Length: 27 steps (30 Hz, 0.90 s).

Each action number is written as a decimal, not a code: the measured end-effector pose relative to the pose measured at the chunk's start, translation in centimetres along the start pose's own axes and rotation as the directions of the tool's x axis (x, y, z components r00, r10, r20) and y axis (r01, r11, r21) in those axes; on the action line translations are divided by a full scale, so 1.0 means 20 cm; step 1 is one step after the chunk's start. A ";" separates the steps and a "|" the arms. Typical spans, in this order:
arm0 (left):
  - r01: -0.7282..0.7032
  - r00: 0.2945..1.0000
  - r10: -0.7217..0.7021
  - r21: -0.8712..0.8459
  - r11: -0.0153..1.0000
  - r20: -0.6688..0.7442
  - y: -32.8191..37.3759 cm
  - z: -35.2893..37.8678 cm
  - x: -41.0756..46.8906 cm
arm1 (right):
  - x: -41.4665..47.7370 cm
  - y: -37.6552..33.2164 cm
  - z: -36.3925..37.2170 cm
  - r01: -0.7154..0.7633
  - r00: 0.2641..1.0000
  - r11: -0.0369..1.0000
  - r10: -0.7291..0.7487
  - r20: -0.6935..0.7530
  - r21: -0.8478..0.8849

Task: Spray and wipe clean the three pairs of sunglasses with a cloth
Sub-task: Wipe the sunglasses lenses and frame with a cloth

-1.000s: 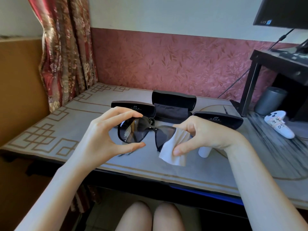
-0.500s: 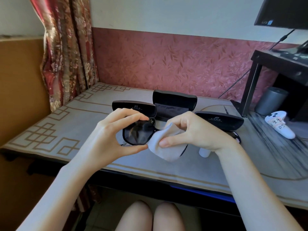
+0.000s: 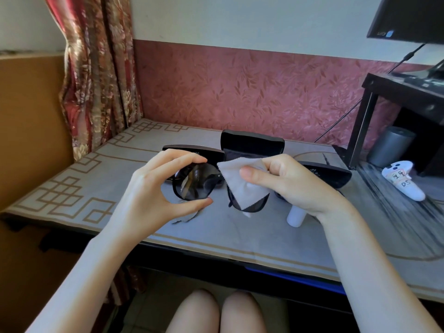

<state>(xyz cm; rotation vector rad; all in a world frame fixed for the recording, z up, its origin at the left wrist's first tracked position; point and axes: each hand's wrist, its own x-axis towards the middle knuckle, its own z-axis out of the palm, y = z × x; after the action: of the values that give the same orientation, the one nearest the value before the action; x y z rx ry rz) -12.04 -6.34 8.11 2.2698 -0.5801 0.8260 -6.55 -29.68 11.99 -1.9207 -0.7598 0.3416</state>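
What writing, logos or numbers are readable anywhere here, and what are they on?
"DS": handwritten on the white game controller; the line above it is unclear.
Left sunglasses case and right sunglasses case: pale logos, too small to read.
Monitor sticker: blurred.

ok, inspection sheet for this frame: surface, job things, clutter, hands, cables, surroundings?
Surface: grey table cover with tan geometric border.
Job's things: black plastic sunglasses held up; white cloth over one lens; white cylindrical spray bottle, partly hidden; open black glasses case; left shut black case; right shut black case.
Clutter: white game controller, grey cylinder.
Hands: left hand pinches the bare lens's rim; right hand pinches the cloth.
Cables: black cable along the wall.
Surroundings: red floral curtain, black monitor stand.
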 end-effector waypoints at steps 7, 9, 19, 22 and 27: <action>0.025 1.000 -0.025 -0.018 1.000 -0.016 -0.01 -0.02 0.00 | -0.05 -0.01 -0.07 -0.001 0.999 1.000 0.002 0.053 -0.020; 0.024 1.000 -0.024 -0.023 0.999 -0.014 -0.01 -0.02 0.00 | -0.05 -0.02 -0.07 -0.006 0.996 0.999 0.009 0.090 -0.035; -0.002 1.000 0.002 -0.012 1.000 0.022 0.02 0.01 -0.01 | -0.04 -0.04 -0.03 -0.074 0.979 0.992 0.092 0.183 -0.106; -0.017 0.999 0.017 0.009 1.000 0.034 0.02 0.02 -0.01 | -0.04 -0.05 0.00 -0.049 0.985 0.993 0.066 0.160 -0.103; -0.022 0.998 0.021 0.017 1.000 0.052 0.02 0.01 -0.01 | -0.02 -0.05 0.00 -0.060 0.998 0.998 0.059 0.037 0.019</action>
<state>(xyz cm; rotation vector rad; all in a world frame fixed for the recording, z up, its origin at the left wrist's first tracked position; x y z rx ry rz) -12.34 -6.78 7.97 2.3103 -0.6247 0.7876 -7.28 -29.70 12.93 -1.9253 -0.7212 0.4206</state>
